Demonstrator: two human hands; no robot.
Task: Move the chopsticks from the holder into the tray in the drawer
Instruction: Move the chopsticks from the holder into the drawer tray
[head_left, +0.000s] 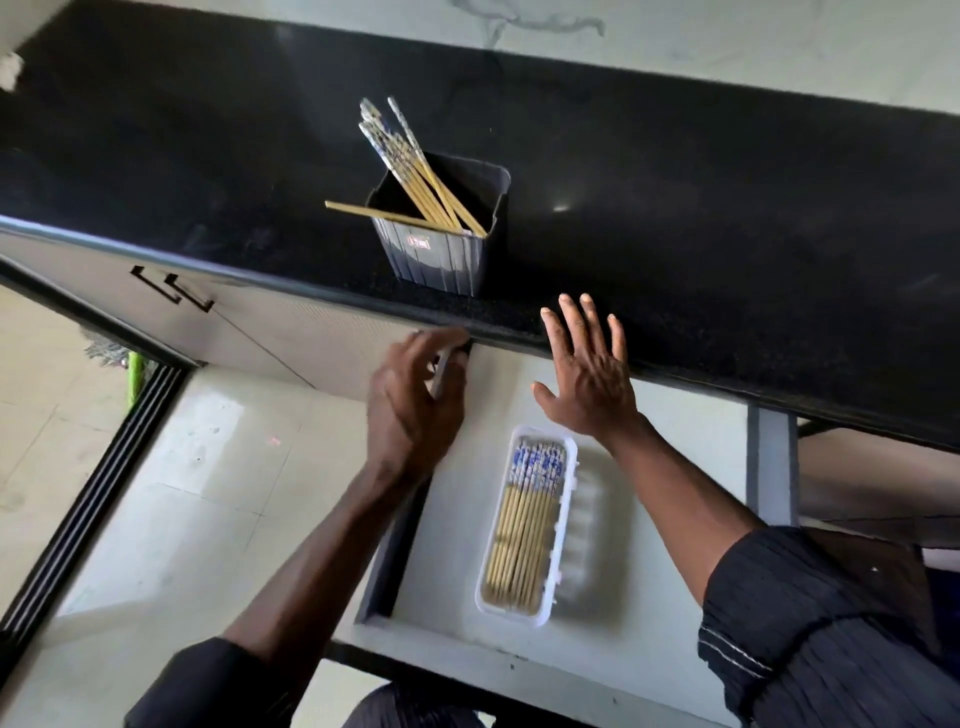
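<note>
Black stone table, upper frame: grey ribbed holder near its front edge, chopsticks leaning to the upper left, 1 lying across the rim. Open drawer, lower centre: white tray, a laid row filling its left compartment. Right hand: fingers straight, spread wide, holding nothing, tips over the table edge. Left hand: blurred, fingers curled; whether it holds anything, cannot tell. Advice: gather the leaning sticks as 1 bundle, lift clear of the rim, lay them parallel to the row. The table overhangs the drawer's back; open room lies toward the lower frame.
</note>
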